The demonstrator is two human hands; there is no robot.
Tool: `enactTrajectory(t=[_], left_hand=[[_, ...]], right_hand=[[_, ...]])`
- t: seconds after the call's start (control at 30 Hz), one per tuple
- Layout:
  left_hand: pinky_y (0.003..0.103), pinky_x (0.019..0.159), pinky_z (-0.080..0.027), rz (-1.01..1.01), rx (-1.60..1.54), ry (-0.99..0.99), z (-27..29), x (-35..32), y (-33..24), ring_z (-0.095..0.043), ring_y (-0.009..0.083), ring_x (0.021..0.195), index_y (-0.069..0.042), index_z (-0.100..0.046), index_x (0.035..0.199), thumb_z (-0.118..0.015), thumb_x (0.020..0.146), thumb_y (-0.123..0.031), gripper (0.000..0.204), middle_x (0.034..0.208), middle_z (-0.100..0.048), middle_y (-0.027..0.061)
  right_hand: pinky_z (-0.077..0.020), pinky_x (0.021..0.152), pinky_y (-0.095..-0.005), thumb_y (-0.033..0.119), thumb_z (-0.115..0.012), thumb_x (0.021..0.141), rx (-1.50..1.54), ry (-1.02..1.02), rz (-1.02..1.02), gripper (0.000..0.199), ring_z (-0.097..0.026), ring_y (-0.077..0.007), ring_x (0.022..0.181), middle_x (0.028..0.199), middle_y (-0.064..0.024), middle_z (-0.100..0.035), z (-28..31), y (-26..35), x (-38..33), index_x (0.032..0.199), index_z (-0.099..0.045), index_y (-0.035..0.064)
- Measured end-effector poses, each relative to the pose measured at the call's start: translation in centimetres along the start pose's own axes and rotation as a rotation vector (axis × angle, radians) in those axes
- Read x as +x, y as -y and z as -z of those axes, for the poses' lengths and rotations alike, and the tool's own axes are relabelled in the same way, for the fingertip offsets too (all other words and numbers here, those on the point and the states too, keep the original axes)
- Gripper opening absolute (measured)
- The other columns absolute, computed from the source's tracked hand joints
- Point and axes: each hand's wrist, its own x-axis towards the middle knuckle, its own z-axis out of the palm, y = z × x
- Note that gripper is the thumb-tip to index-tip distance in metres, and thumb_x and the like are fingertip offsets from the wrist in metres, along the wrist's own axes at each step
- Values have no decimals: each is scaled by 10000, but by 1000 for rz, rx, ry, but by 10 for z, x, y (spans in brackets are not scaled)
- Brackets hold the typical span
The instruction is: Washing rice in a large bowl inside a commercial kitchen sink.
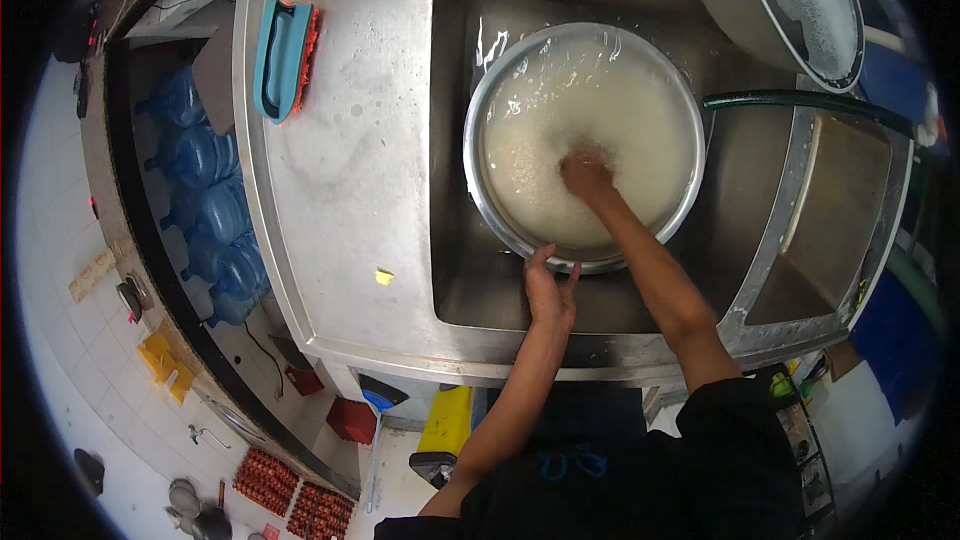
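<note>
A wide round metal bowl [474, 155] sits in the steel sink [590, 305]. Cloudy whitish water fills it, and pale grains that look like rice [525, 165] show under the surface. My left hand [549, 295] grips the near rim of the bowl, its fingers at the edge. Around the middle of the bowl, my right hand [588, 176] is dipped into the water. Its fingers are hidden by the murky liquid, so what they hold, if anything, does not show.
A blue scrub brush with orange bristles [284, 60] lies on the steel counter [345, 190] at left. A large pot with foamy liquid [800, 0] stands at far right, above a dark green hose [810, 98]. Blue water jugs [215, 210] are stacked beyond the counter's left edge.
</note>
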Motion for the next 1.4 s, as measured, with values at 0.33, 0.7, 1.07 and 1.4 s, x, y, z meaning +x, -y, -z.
enactTrajectory(t=[0.33,0.7,1.07,1.4], left_hand=[[424,940,-391,11,39,-94,-7,-4,0,-351,227,1146,-92,-414,1180,-537,808,-217,412,1230,-377,91],[444,954,-384,26,20,-12,-13,-5,-2,-284,235,1199,-113,-412,1222,-579,771,-210,491,1304,-298,83],[464,993,-323,2,3,1,-21,-16,-13,-287,266,1238,-65,-301,1309,-550,761,-345,664,1324,-280,134],[471,1039,-271,-20,-66,-15,-17,-16,-18,-249,266,1284,-43,-225,1375,-530,761,-346,749,1375,-234,133]], right_hand=[[-410,893,-432,215,-550,756,-201,-339,485,349,-571,-338,965,1090,-163,-594,0,-3,-27,1090,-617,140],[-450,866,-408,249,-476,849,-112,-379,563,299,-591,-316,953,1068,-123,-617,135,-1,51,1053,-621,84],[-368,991,-389,515,-550,771,-250,351,238,568,-479,-288,1193,1303,-116,-500,105,66,138,1214,-571,159],[-404,913,-422,487,-480,840,-176,253,354,506,-569,-317,1024,1087,-186,-605,67,61,78,1092,-618,71]])
